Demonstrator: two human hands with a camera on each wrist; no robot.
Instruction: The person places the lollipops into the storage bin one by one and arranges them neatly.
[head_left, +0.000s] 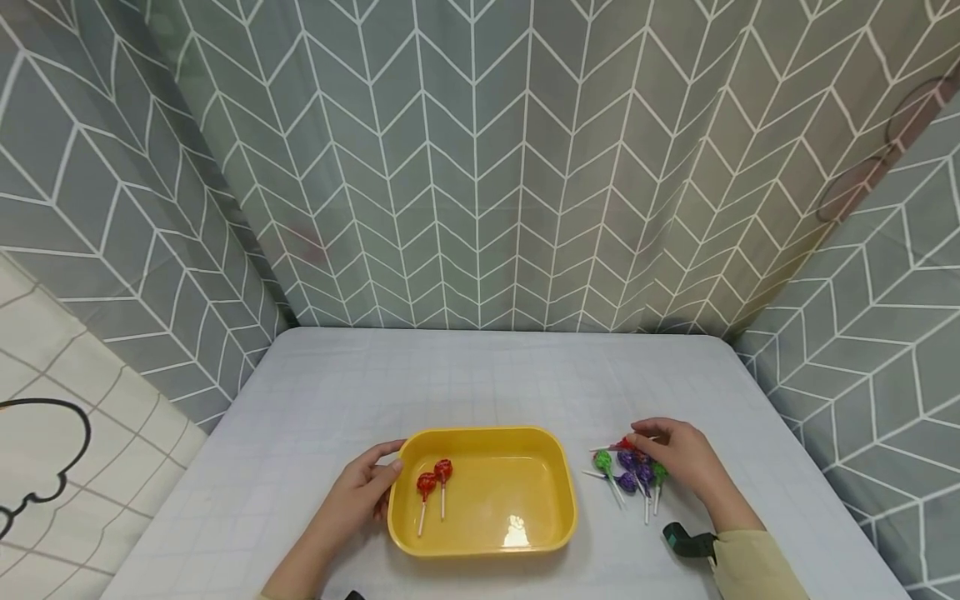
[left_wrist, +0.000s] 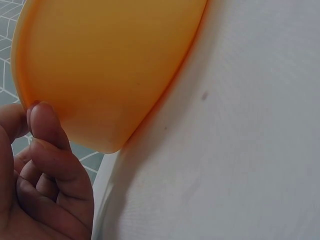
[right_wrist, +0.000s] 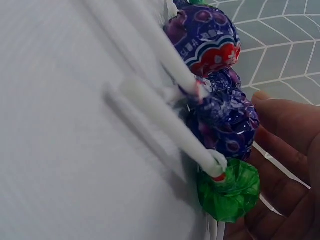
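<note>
In the head view my left hand [head_left: 365,483] holds the left rim of a shallow yellow tray [head_left: 555,442]. Thumb and finger pinch the tray's edge [left_wrist: 112,142] in the left wrist view. Two red lollipops [head_left: 426,483] with white sticks lie at the tray's left end. My right hand [head_left: 678,454] is over the far right side of a loose lollipop pile, its fingertips right at a red lollipop [head_left: 624,443]. Purple lollipops [right_wrist: 225,120] and a green lollipop [right_wrist: 229,192] are close before the hand in the right wrist view and partly hide its fingers.
A white cloth covers the table [head_left: 337,375]. A patterned grey curtain [head_left: 480,167] hangs behind and along both sides. Beside the right sleeve is a black device [head_left: 686,542].
</note>
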